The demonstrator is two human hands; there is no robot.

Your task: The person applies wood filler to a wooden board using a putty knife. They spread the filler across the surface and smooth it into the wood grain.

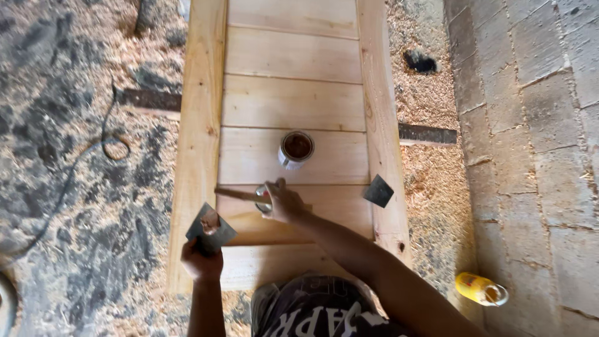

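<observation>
Pale pine made up the wooden door panel (293,106), a long frame of two upright rails with flat boards laid across between them, lying flat over a floor thick with sawdust (75,206). The left hand (201,259) was closed around the handle of a flat metal scraper (210,229), gripping it firmly, and the blade carried a small dab of brown filler (reddish against the grey steel). It hovered over the panel's left rail, near the lower end. The right hand (284,203) reached across the boards with its fingers curled around a thin wooden stick (240,195), whose free end pointed left; whether a small round thing also sat under the fingers could not be told. Just beyond that hand stood an open tin (296,148) of brown paste, upright on a middle board. A second dark scraper blade (379,191) lay on the right rail, apart from both hands. On the sawdust by the concrete block wall (536,125) lay a yellow bottle (479,289) on its side. A black cable (93,153) looped across the floor at left.
</observation>
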